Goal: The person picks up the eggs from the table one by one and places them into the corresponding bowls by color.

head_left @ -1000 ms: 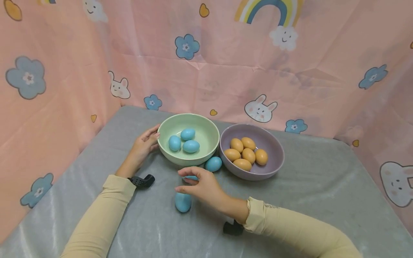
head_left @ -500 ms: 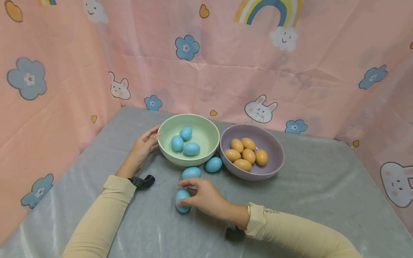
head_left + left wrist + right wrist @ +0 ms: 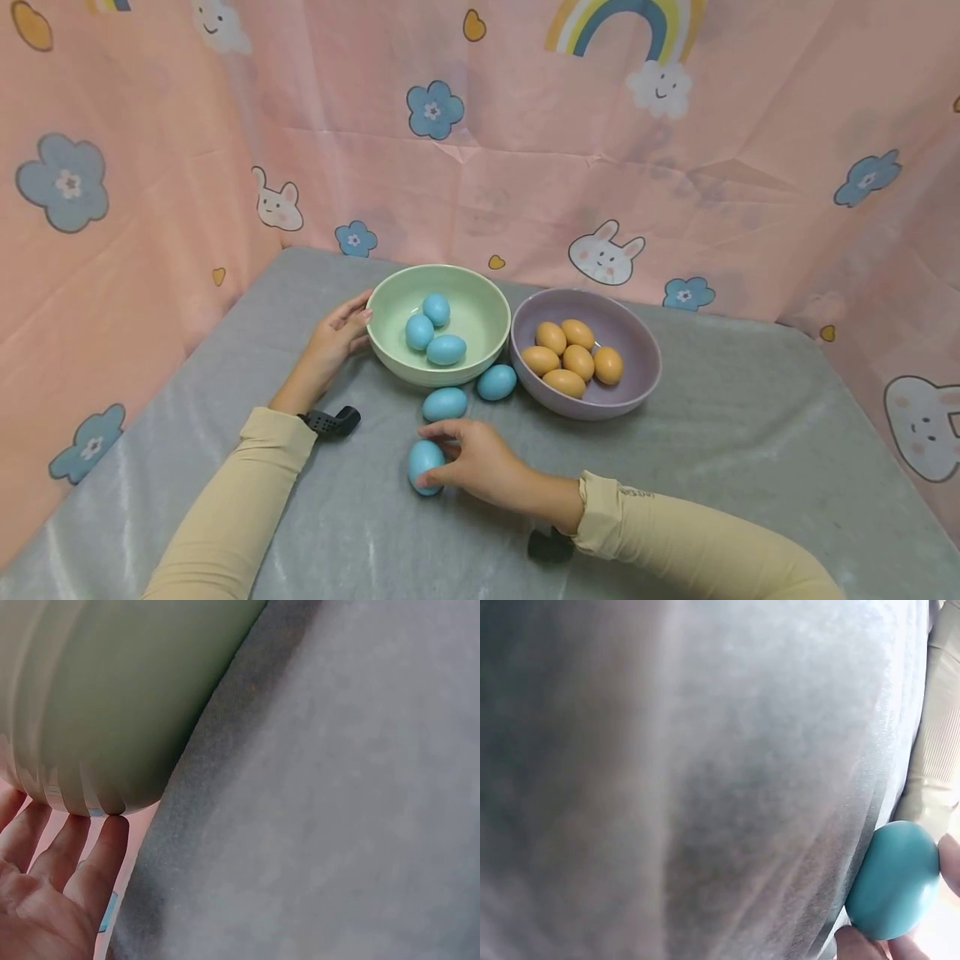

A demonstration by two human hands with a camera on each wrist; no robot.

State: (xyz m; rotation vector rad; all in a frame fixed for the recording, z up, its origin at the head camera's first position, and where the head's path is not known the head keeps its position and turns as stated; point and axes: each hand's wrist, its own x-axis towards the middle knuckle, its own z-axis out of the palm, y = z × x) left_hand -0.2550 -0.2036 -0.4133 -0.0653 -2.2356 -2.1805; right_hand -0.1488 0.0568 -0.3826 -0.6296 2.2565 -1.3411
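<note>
Fingertips of my left hand [image 3: 337, 335] rest against the left side of the light green bowl [image 3: 480, 310]; the left wrist view shows its fingers [image 3: 101, 859] fairly straight along the bowl's wall. Three blue eggs [image 3: 446, 350] lie inside that bowl. In front of it my right hand [image 3: 483, 462] pinches another blue egg [image 3: 425, 467] between thumb and fingers, low over the table; the right wrist view shows this blue egg [image 3: 896, 881] with fingertips at both sides. Behind the right hand, one blue egg [image 3: 445, 404] lies on the table, and one blue egg [image 3: 497, 382] sits between the bowls.
Right beside the green bowl stands a purple bowl [image 3: 637, 350] with several orange-brown eggs [image 3: 577, 362] in it. A grey cloth [image 3: 750, 433] covers the table. Pink printed curtains [image 3: 510, 183] close off the back and sides. Each wrist wears a black mount [image 3: 330, 422].
My right hand has come down toward the near blue egg and taken it between thumb and fingers. The three eggs in the green bowl have rolled slightly. My left hand stays put.
</note>
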